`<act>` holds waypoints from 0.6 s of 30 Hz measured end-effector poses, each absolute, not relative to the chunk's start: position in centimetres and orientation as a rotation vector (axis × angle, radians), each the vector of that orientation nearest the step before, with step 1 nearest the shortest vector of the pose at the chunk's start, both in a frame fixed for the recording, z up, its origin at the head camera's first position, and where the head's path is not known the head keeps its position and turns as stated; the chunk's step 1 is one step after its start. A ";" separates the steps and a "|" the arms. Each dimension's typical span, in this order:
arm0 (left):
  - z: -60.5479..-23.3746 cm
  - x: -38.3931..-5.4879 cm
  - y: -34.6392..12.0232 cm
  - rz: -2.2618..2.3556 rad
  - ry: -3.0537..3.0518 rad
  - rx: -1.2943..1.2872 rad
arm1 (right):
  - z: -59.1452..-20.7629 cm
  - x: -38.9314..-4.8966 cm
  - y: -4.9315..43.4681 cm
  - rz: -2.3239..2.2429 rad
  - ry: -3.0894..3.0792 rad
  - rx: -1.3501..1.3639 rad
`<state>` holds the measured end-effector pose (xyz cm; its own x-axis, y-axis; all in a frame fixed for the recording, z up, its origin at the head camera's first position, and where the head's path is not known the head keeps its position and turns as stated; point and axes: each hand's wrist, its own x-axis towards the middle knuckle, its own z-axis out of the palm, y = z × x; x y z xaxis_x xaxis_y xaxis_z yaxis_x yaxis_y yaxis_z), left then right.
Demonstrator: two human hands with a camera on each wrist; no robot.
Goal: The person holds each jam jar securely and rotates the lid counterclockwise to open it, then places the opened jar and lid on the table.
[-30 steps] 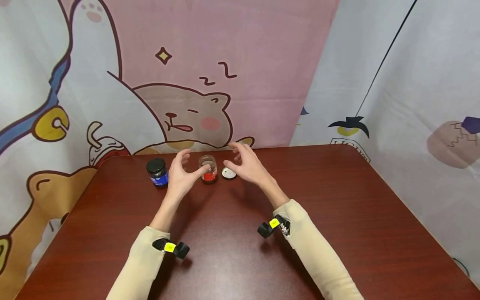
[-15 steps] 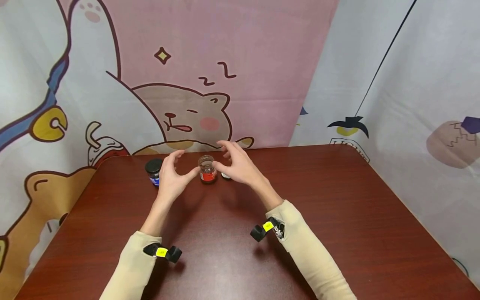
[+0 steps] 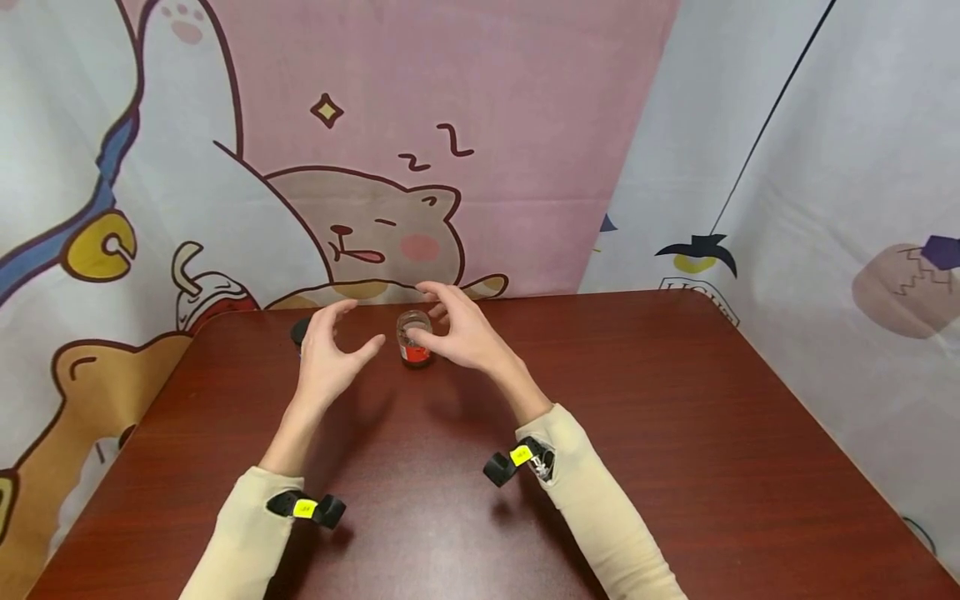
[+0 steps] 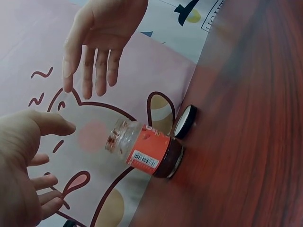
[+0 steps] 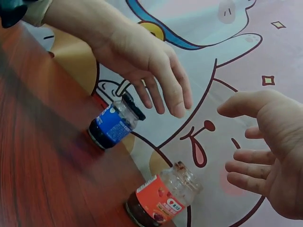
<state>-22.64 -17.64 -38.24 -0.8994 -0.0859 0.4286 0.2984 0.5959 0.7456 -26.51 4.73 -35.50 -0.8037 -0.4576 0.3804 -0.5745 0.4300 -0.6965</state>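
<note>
My left hand [image 3: 327, 358] hovers over the table's far part, thumb and fingers spread apart, holding nothing. To its right, my right hand [image 3: 461, 333] is likewise spread and holds nothing; its thumb overlaps an uncapped glass jar [image 3: 416, 355] in the head view. This jar stands upright, with a red label, dark contents at the bottom and smears inside the neck. Behind my left hand is a second jar [image 5: 112, 124] with a blue label and a black lid on; the head view shows only a sliver of it. A loose lid [image 4: 185, 121], black-rimmed and pale inside, lies beside the red-labelled jar.
The dark red-brown table [image 3: 675, 433] reaches to a cloth backdrop [image 3: 540, 150] printed with cartoon animals, close behind the jars. Another pale cloth [image 3: 840, 167] hangs along the right side.
Both hands have shifted left, still spread. My left hand now covers most of the blue-labelled jar, and my right hand hides the loose lid in the head view. The jars have stayed put.
</note>
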 end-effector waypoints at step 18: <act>-38.6 -22.7 -20.3 -1.133 -2.439 -0.092 | -35.8 -27.4 2.8 1.409 -2.571 0.985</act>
<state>-22.71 -20.33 -38.64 -0.8979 -0.1244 0.4222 0.2425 0.6607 0.7104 -27.40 2.78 -35.77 -0.7962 -0.5068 0.3306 -0.5513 0.3823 -0.7416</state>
